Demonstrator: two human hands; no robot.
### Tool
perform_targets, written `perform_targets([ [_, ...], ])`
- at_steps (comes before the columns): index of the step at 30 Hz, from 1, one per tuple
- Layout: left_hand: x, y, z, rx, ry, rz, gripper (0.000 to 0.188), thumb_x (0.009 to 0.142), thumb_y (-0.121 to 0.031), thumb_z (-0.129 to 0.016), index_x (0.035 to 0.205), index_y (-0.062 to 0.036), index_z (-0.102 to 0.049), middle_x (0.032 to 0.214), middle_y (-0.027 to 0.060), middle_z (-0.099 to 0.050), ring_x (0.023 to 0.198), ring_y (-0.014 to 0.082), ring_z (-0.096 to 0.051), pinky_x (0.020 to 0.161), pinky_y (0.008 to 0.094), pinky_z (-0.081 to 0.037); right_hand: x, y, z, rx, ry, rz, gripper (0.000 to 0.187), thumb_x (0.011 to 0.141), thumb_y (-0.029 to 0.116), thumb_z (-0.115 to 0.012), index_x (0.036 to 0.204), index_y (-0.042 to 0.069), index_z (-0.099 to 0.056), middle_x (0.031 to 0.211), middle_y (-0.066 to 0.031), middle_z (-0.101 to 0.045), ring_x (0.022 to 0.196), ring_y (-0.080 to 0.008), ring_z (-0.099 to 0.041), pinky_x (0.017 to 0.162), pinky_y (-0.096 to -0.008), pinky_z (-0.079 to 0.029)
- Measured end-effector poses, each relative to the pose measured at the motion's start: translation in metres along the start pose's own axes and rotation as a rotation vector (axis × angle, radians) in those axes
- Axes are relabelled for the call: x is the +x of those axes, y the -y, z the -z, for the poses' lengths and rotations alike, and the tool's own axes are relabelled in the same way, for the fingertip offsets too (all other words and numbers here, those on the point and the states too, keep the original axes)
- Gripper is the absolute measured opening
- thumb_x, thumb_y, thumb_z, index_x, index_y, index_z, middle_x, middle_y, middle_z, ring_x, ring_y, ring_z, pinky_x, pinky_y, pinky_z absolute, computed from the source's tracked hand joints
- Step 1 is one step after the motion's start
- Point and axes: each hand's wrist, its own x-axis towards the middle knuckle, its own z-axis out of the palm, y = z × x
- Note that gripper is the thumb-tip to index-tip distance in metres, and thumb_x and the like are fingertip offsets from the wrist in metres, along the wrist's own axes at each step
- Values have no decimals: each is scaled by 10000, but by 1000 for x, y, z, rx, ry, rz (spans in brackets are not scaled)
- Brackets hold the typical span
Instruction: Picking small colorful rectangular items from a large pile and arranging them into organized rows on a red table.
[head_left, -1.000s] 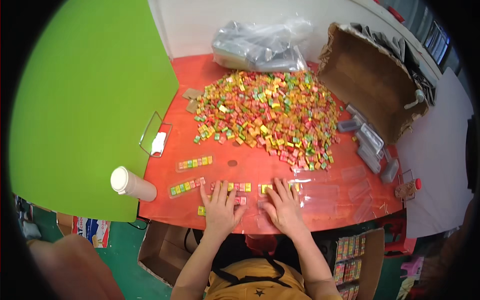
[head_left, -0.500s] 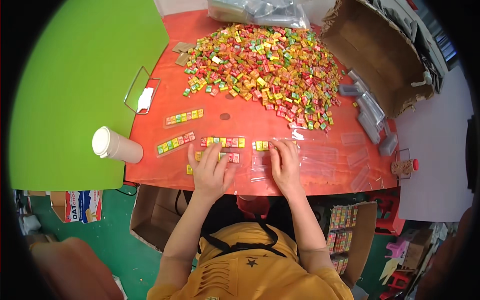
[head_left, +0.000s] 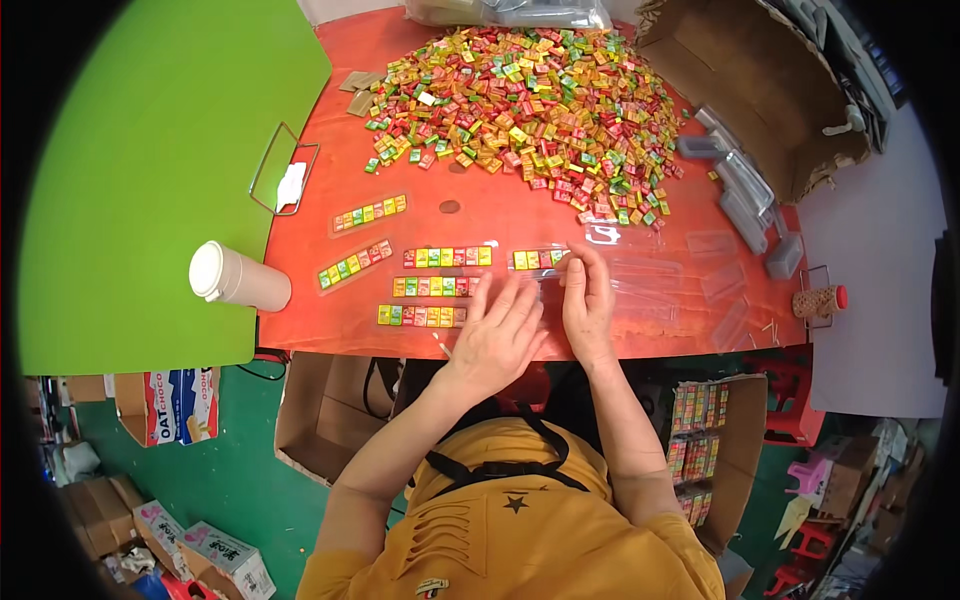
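Observation:
My left hand (head_left: 495,338) is stretched out, fingers extended, at the right ends of the lower rows of small coloured boxes. The upper row (head_left: 447,257), middle row (head_left: 432,287) and lower row (head_left: 421,316) lie one below another in clear trays. My right hand (head_left: 588,305) has its fingers drawn together at the right end of a shorter row (head_left: 538,260). Whatever its fingertips hold is hidden. Two more filled trays lie to the left, an upper tray (head_left: 370,214) and a tilted tray (head_left: 355,265).
A large heap of small coloured boxes (head_left: 525,110) covers the far table. Clear trays (head_left: 640,290) lie right of my right hand. A brown carton (head_left: 760,90) leans at the far right. A white tumbler (head_left: 240,276) stands left, a red-lidded jar (head_left: 820,301) right.
My left hand has moved right and nearer to me, uncovering the rows. My right hand stays by the shorter row, its fingers closer together. The whole view has shifted slightly.

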Motion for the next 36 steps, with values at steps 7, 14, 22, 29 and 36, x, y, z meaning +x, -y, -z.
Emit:
perform_targets([
  [7,2,-2,-17,7,9,36,358,952,-217,-716,1171,66,-700,1356,242,-627,1338,421,-557,1199,636,-329,9,7,26,606,-117,-73,292,1159,219,-438,1351,51,-582,1052,-69,-668,900,-125,-621,798,-270,-519],
  [14,8,-4,-20,-38,-65,3,321,894,-148,-709,1152,43,-689,1273,228,-640,1200,379,-605,1047,571,-437,-15,-1,59,217,-277,-164,258,1146,210,-488,1284,42,-627,1081,-37,-680,969,-121,-625,863,-269,-506],
  [22,-11,-14,-7,-79,-38,-122,303,847,-115,-728,1125,2,-694,1304,226,-649,1192,366,-632,1023,558,-455,-19,11,75,-413,8,325,186,977,-43,-623,1148,-1,-683,1149,-182,-671,1061,-350,-652,937,-409,-526],
  [29,-30,-16,-6,-91,51,-146,311,858,-142,-746,1129,3,-699,1328,207,-646,1222,356,-634,1027,570,-454,13,22,65,-595,408,299,380,975,154,-700,1343,73,-656,1496,-149,-573,1411,-370,-498,1160,-526,-362],
  [36,-16,-11,-5,-41,76,-89,328,878,-210,-771,1137,-16,-716,1384,209,-607,1301,353,-573,1070,584,-409,19,13,52,-669,437,371,354,964,164,-724,1303,67,-681,1437,-164,-601,1390,-359,-524,1160,-517,-374],
])
